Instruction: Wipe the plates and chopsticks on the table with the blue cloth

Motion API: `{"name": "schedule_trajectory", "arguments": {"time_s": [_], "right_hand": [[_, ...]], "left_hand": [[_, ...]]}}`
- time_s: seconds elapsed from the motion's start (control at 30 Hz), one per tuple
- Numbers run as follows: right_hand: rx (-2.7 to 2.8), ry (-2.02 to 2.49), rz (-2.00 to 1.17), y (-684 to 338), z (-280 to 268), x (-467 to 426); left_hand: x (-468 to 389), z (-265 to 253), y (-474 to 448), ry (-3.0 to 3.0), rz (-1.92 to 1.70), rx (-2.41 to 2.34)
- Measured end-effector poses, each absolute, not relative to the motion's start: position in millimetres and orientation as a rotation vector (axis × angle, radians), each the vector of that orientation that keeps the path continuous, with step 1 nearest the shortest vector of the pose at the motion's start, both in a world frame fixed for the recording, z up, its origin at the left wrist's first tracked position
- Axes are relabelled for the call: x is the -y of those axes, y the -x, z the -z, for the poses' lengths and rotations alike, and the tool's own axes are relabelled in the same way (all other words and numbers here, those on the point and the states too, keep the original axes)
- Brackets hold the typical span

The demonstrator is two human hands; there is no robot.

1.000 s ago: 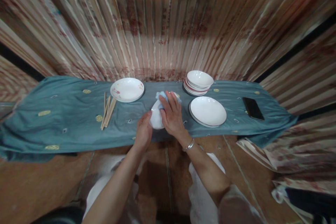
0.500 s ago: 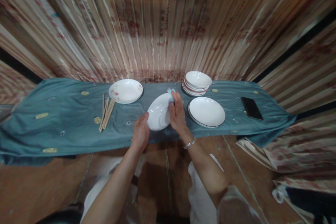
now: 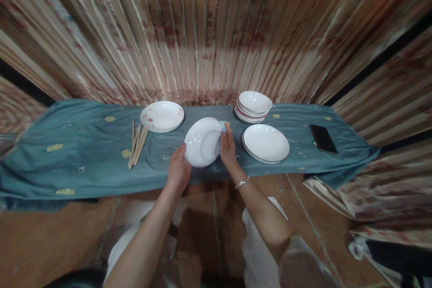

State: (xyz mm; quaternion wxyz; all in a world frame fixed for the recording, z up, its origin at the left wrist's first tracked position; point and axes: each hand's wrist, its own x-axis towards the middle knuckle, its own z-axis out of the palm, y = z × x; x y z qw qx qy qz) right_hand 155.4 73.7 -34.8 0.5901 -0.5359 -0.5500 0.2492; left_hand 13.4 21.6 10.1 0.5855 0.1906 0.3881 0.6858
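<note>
Between my hands a white plate (image 3: 201,141) is held up, tilted, above the cloth-covered table. My left hand (image 3: 178,168) grips its lower left rim, thumb on the near face. At the right rim, my right hand (image 3: 228,147) is closed on a light blue cloth (image 3: 224,126), pressing it to the edge; most of the cloth is hidden by the fingers and the plate. A small stack of white plates (image 3: 266,143) lies just right of my right hand. Behind it stands a stack of bowls (image 3: 254,104), some with a red band.
A flower-patterned plate (image 3: 162,117) sits at the back left, with several wooden chopsticks (image 3: 138,146) beside it. A black phone (image 3: 323,138) lies toward the right end of the table. The green tablecloth (image 3: 97,162) is wrinkled. Striped curtains (image 3: 209,31) hang behind.
The held plate has turned to face me more and shifted slightly left. My right hand has moved from on its face to the right rim, with the cloth.
</note>
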Motion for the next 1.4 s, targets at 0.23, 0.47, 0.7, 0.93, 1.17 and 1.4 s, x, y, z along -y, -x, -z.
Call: {"name": "schedule_trajectory", "arguments": {"time_s": [0.23, 0.47, 0.7, 0.93, 1.17, 1.4], "right_hand": [[1.214, 1.317, -0.717, -142, 51, -67], [1.300, 1.357, -0.729, -130, 63, -58], [1.368, 1.371, -0.704, -123, 64, -47], [1.408, 1.371, -0.754, -119, 61, -27], [1.537, 1.410, -0.725, -118, 55, -8], [1.841, 1.295, -0.550, -122, 47, 16]], "left_hand": [[-24, -15, -11, -0.248, -1.565, -0.833], [-22, -19, -7, -0.136, -1.525, -0.824], [-25, -14, -1, -0.066, -1.475, -0.799], [-24, -14, 1, 0.042, -1.405, -0.864], [-22, -15, 0, 0.048, -1.401, -0.852], [-22, -11, 0, 0.029, -1.375, -0.822]]}}
